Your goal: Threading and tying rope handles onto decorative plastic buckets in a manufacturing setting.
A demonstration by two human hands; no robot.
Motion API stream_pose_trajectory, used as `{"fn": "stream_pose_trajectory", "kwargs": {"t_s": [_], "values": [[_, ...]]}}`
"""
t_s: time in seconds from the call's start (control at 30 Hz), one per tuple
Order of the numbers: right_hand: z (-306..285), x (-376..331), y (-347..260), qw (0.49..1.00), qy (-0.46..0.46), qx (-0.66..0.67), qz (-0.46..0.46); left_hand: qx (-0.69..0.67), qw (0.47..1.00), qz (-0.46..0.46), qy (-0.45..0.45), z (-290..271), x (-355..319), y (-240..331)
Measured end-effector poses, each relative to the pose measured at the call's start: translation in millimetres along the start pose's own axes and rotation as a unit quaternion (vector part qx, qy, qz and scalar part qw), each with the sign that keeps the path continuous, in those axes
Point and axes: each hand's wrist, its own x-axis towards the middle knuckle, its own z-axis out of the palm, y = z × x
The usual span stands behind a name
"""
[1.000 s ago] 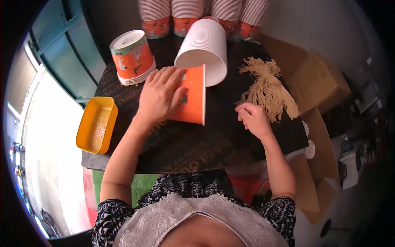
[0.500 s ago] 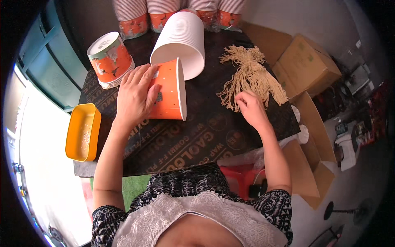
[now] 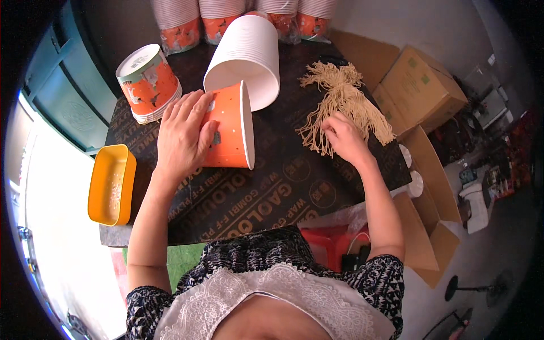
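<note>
An orange paper bucket [image 3: 232, 133] lies on its side on the dark board table [image 3: 283, 187], mouth toward the right. My left hand [image 3: 181, 136] rests over its side, gripping it. My right hand [image 3: 343, 136] presses its fingers into a bundle of beige strings [image 3: 340, 96] at the table's right part. A stack of white buckets [image 3: 246, 59] lies on its side just behind the orange one.
A short upright stack of orange buckets [image 3: 147, 82] stands at the back left. Taller stacks [image 3: 226, 14] line the far edge. A yellow tray [image 3: 110, 184] sits off the table's left edge. Cardboard boxes [image 3: 422, 90] stand to the right.
My left hand has kept its hold on the orange bucket. My right hand has reached further up into the string bundle. The view has tilted slightly.
</note>
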Motion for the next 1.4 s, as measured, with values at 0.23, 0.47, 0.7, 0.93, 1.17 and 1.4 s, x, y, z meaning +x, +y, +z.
{"fn": "stream_pose_trajectory", "kwargs": {"t_s": [0.23, 0.47, 0.7, 0.93, 1.17, 1.4], "values": [[-3, -16, 7, 0.997, -0.056, -0.049, -0.019, 0.009, 1.0, 0.003, 0.0, 0, 1, 0], [-3, -6, -12, 0.986, -0.053, -0.092, -0.128, 0.008, 1.0, -0.002, -0.002, 0, -1, 0], [1, -1, -1, 0.974, -0.053, -0.109, -0.189, 0.007, 1.0, -0.002, 0.002, 0, -2, 2], [0, 1, -3, 0.979, -0.053, -0.074, -0.183, 0.009, 1.0, -0.009, 0.001, 0, -2, 2], [6, 3, -8, 0.986, 0.057, -0.059, -0.144, 0.009, 1.0, -0.016, -0.008, -2, 1, 4], [55, -37, -132, 0.911, -0.014, 0.063, -0.406, 0.006, 1.0, -0.013, -0.024, -5, -3, -4]]}}
